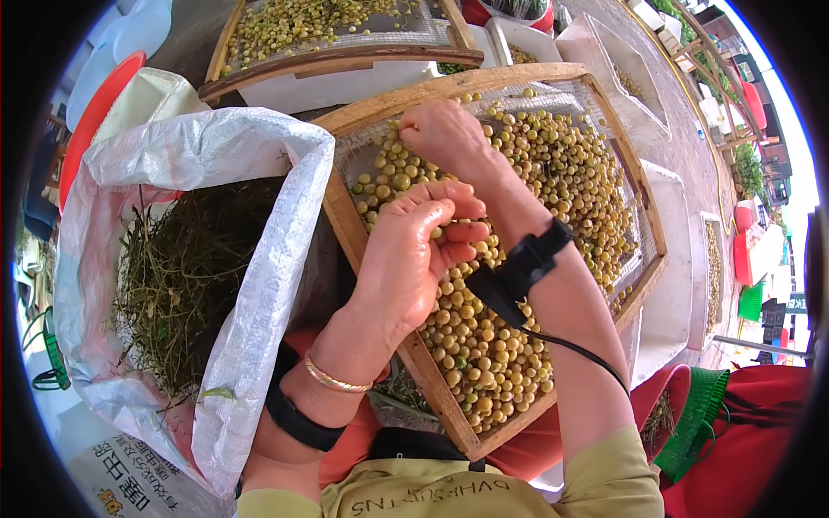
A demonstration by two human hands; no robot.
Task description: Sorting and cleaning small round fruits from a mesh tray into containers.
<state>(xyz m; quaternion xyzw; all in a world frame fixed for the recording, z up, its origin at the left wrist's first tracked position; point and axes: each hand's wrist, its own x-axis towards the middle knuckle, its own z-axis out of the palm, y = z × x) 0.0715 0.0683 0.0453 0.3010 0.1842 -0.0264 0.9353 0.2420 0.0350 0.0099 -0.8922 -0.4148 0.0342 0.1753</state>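
A wood-framed wire-mesh tray [447, 411] holds many small round yellow-green fruits [486, 362]. My left hand [431, 236] is over the tray's left part, palm turned right and fingers half curled, with one or more of the fruits visible by its fingers; whether it grips them is unclear. Just beyond it, my right hand [443, 133] is bent into a fist above the mesh near the far rim; what is inside the fist is hidden. Black straps circle both wrists, and a twisted bracelet is on the left one.
A white woven sack [259, 311] with a rolled rim stands at left, holding thin green-brown stems [175, 291]. Another mesh tray of fruits [343, 58] lies beyond. White foam boxes [660, 272] line the right side. A green basket [696, 414] is at lower right.
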